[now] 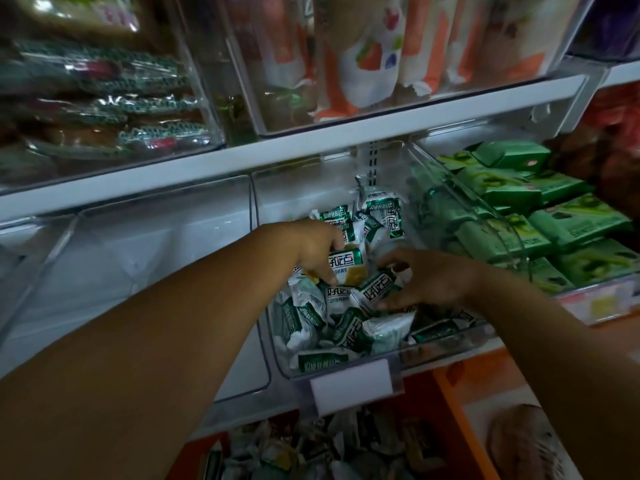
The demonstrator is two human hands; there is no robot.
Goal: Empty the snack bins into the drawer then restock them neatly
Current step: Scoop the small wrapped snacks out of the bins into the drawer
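Note:
A clear plastic snack bin [446,344] on the middle shelf holds several small green-and-white snack packets [346,327]. Both my hands reach into it. My left hand [317,247] curls its fingers round a packet [346,263] near the middle of the pile. My right hand [426,282] lies over the packets on the right, its fingers bent and pinching a packet [375,285]. Below the shelf an open drawer [311,452] holds more loose packets, dim and partly hidden by my left forearm.
A clear bin [138,271] left of the snack bin has nothing visible inside. To the right a bin [512,251] is stacked with green packets [540,216]. The upper shelf [311,143] carries bins of other snacks. An orange divider [460,403] edges the drawer.

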